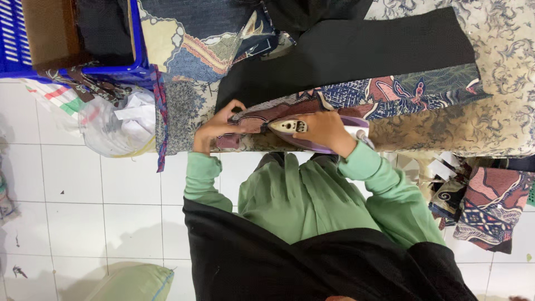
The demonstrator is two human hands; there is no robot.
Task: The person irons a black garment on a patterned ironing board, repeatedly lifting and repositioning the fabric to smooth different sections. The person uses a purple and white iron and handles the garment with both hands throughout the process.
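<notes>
My right hand (326, 131) grips the handle of a purple and white iron (290, 126), whose tip points left onto a maroon patterned batik piece (278, 108). My left hand (218, 127) presses the left end of that batik piece flat, fingers spread on the cloth just beyond the iron's tip. The batik lies along the near edge of a table covered with beige floral cloth (501, 50). A large black fabric (362, 50) lies just behind it, with a blue-patterned batik strip (412, 89) along its edge. Green sleeves cover both my arms.
A blue plastic basket (16, 56) holding dark clothes stands at the far left. A clear plastic bag (117, 128) with crumpled paper hangs below it. Folded batik pieces (490, 206) are stacked at the right. White tile floor (83, 195) and a green cushion (134, 281) lie below.
</notes>
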